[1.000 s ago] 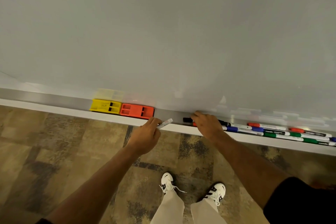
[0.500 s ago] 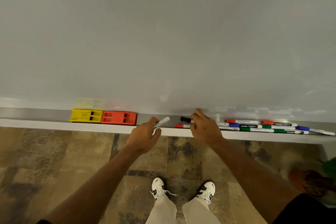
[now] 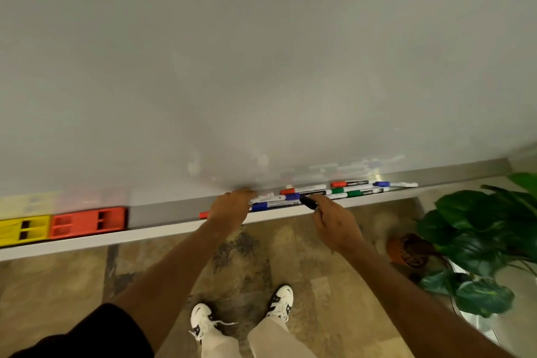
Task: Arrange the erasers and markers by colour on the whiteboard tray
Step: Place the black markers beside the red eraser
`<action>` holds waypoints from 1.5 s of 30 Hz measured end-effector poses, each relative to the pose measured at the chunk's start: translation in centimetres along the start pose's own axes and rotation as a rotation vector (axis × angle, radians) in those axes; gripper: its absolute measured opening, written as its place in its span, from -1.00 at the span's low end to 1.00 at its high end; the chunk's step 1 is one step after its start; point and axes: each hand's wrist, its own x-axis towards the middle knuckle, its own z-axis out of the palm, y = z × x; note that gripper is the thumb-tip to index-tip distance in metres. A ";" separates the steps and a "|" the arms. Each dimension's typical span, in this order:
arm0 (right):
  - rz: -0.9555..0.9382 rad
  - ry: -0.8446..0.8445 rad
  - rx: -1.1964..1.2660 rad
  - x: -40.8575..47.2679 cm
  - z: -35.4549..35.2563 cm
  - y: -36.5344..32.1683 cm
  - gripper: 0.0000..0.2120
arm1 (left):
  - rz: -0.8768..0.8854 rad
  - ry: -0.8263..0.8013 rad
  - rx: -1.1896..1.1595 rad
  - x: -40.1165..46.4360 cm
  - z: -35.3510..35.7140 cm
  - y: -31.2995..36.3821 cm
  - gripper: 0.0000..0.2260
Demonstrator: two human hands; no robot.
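Whiteboard tray point(image 3: 162, 219), long and narrow, runs along the foot of the board, tilted in this view. Far left: yellow eraser point(image 3: 23, 230) and orange eraser point(image 3: 88, 221), end to end and touching, apparently already grouped as a pair, well apart from the markers.

Left hand point(image 3: 229, 208) rests over the tray, fingers curled down onto it. A red-capped marker end point(image 3: 203, 215) pokes out from under the hand on its left side; likely pinned or gripped there, though the grip itself is hidden.

Right hand point(image 3: 334, 224) hovers just in front of the tray edge, fingers pinched on a black marker point(image 3: 308, 202), lifted clear of the row. Probably held out so that a slot can be found for it.

Remaining markers lie lengthwise in two loose rows: blue markers point(image 3: 274, 204) just beside the left hand, a red marker point(image 3: 302, 190) behind, green markers point(image 3: 353, 192) further right, another red point(image 3: 348, 183) and blue point(image 3: 393, 184) at the far end. Colours are mixed, so sorting looks partway done.

Potted plant point(image 3: 476, 238) stands on the floor at right.
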 end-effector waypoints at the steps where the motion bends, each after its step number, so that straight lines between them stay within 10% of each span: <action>1: 0.022 -0.014 0.013 -0.4 -0.3 0.5 -0.69 | 0.006 -0.004 0.054 0.4 0.4 0.1 -0.63; 24: 0.037 0.074 0.088 -0.2 0.2 -2.7 -0.71 | 0.144 -0.017 0.300 -1.7 -0.4 -1.3 -0.62; 45: -0.332 0.029 0.034 2.7 13.8 -22.8 -0.87 | -0.375 0.265 0.084 -21.3 -9.0 -18.3 -0.83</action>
